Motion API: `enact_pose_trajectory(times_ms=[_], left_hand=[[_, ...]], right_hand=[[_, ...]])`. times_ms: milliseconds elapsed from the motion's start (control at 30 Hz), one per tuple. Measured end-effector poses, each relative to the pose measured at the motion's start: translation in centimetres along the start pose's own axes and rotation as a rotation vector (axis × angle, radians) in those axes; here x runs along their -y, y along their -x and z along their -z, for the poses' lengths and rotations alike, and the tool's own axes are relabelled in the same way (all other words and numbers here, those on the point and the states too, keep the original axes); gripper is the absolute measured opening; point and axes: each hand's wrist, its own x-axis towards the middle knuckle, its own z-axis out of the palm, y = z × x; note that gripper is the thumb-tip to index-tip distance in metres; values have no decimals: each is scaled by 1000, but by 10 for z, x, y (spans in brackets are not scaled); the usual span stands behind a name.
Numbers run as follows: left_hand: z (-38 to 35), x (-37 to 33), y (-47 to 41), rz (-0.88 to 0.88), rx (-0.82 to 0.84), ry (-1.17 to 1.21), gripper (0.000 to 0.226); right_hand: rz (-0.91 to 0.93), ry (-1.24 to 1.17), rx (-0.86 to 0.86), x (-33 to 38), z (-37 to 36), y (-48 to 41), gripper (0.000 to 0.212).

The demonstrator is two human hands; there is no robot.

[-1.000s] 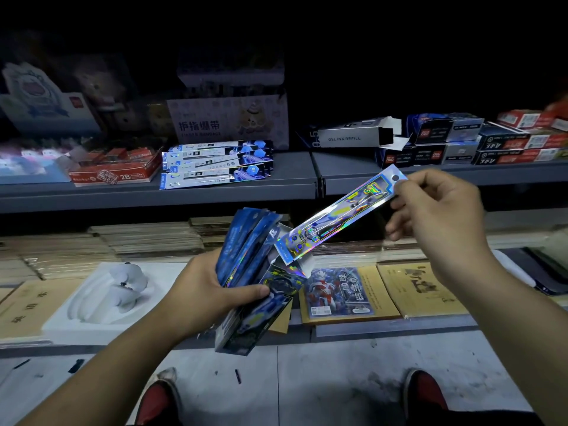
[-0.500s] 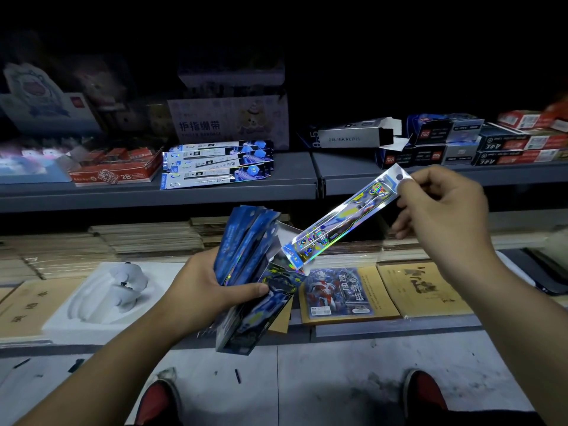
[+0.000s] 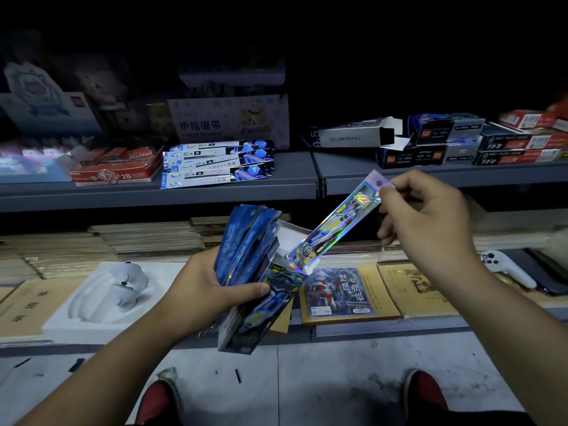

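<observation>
The right hand (image 3: 427, 216) pinches the top end of a long holographic silver packet (image 3: 336, 224), held tilted in the air, its lower end at the open white mouth of a blue printed box (image 3: 261, 305) (fanned blue packets (image 3: 249, 238) beside it) gripped by the left hand (image 3: 209, 290).

Up on the shelf I can read "GEL INK REFILL" along the side of the open grey box (image 3: 353, 138), with "0.5" turned sideways at its left end, and further left there's a big "2B" on the front of the red box (image 3: 116, 172). Behind that, the white carton (image 3: 227, 121) says "护指绷带" in blue, with "FINGER BANDAGE" small underneath. The holographic packet (image 3: 335, 224) pinched in my right hand (image 3: 430, 216) glares too much to read, and the blue packets (image 3: 246, 241) gripped in my left hand (image 3: 203, 287) are no clearer.
</observation>
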Motion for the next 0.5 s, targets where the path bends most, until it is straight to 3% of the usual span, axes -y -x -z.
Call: enact_pose_trajectory(times_ms=[167,367,500], left_hand=[[0,2,-1,10,-2,-3,27],[0,3,-1,7,-10,-12,25],[-2,3,-1,6,24,-7,27]], right_hand=[[31,-41,158,3,-20,14,20],[-20,121,663,2,-36,33,14],[-56,236,713,0,-43,39,17]])
